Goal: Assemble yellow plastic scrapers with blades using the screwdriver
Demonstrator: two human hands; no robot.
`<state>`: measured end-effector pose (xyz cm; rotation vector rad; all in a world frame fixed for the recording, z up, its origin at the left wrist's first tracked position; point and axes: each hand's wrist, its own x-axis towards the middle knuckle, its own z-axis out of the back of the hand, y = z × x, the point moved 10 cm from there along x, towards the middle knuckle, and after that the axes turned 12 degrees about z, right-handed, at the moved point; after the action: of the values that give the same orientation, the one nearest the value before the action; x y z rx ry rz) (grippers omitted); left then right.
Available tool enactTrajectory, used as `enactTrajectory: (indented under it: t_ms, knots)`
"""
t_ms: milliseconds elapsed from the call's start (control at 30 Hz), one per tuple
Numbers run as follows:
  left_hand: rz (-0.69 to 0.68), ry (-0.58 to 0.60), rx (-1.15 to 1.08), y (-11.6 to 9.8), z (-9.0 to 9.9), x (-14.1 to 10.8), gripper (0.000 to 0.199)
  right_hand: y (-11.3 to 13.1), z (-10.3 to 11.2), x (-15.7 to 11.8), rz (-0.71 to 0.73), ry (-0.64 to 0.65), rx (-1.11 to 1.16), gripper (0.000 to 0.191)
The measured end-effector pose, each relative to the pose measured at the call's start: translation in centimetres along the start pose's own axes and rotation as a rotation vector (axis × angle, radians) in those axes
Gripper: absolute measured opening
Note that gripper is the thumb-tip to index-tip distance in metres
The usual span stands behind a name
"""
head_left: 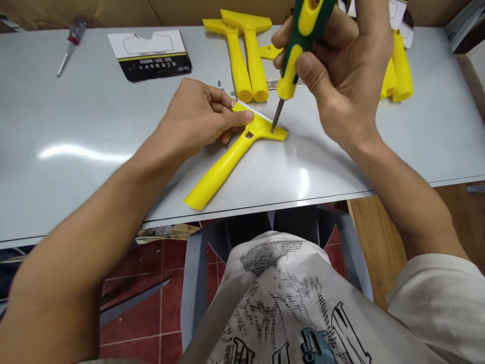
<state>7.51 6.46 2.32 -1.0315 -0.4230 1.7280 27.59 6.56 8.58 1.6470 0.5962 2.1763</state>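
Observation:
A yellow scraper (pixel 222 172) lies slantwise on the table, its wide head toward the upper right and a thin pale blade along its far edge. My left hand (pixel 206 114) grips the head's left end, thumb on top and fingers beyond the edge. In my right hand (pixel 337 71) is a green and yellow screwdriver (pixel 290 71), held tip down. Its tip meets a small screw at the right side of the scraper head. Several small screws (pixel 221 87) lie just beyond my left fingers.
Two yellow scraper handles (pixel 238 63) lie behind, near a thin metal blade (pixel 273 84). More yellow handles (pixel 401 71) are at the right. A black and white card (pixel 151 55) and a clear-handled screwdriver (pixel 71 45) lie left. The table's front edge (pixel 265 209) is close to me.

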Motion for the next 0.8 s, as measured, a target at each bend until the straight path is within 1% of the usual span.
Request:
enactTrajectory:
  t_ms: [67,167,300,367,467,533,600,667,733,800]
  knots:
    - [-0.025,0.012,0.007,0.2,0.0,0.4,0.042,0.2,0.0,0.1,0.061,0.015,0.013,0.071]
    - [-0.064,0.035,-0.028,0.5,-0.1,0.8,0.037,0.1,0.2,-0.2,0.11,0.007,0.043,0.068]
    - [-0.06,0.052,-0.064,0.8,-0.1,1.3,0.032,-1.7,0.8,-0.6,0.122,-0.01,0.056,0.067]
    - [-0.081,0.07,-0.073,0.7,-0.3,1.5,0.033,-2.4,0.9,-0.6,0.221,-0.031,0.032,0.071]
    - [-0.108,0.077,-0.075,0.3,-0.3,1.7,0.032,-2.3,1.0,-0.5,0.457,-0.099,0.065,0.077]
    - [-0.102,0.067,-0.064,0.3,-0.2,1.7,0.037,-2.1,0.8,-0.5,0.537,-0.134,0.122,0.075]
    - [-0.096,0.059,-0.049,0.2,-0.2,1.6,0.043,-1.9,0.4,-0.3,0.541,-0.123,0.162,0.068]
    - [-0.104,0.063,-0.05,0.2,-0.2,1.6,0.044,-1.6,0.2,-0.4,0.537,-0.107,0.176,0.063]
    - [-0.124,0.069,-0.058,0.1,-0.3,1.9,0.041,-1.7,0.5,-0.5,0.517,-0.12,0.159,0.063]
    - [-0.136,0.054,-0.035,0.2,-0.3,2.2,0.04,-2.5,0.8,-0.4,0.455,-0.13,0.118,0.068]
